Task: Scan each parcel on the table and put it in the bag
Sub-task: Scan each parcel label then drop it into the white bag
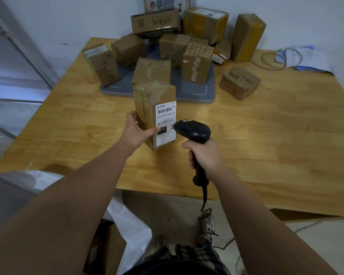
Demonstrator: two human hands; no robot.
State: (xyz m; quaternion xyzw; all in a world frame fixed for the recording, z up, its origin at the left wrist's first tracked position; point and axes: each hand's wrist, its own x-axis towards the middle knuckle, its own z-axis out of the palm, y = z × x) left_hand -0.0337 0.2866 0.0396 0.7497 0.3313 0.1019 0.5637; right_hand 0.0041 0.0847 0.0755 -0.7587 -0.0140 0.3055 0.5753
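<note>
A tall brown cardboard parcel, taped and scuffed, is held upright and slightly tilted over the counter by the left hand. Its white barcode label faces the black scanner gripped in the right hand. More brown parcels crowd the far end. The white bag sits below the near edge, at left.

Left hand grips parcel; right hand holds scanner.

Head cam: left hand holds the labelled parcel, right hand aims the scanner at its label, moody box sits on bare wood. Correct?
One thing is off: the moody box stands on the grey platform, not on bare wood; the head view shows it. The rest holds: the left hand holds the labelled parcel and the right hand aims the scanner at its label.
</note>
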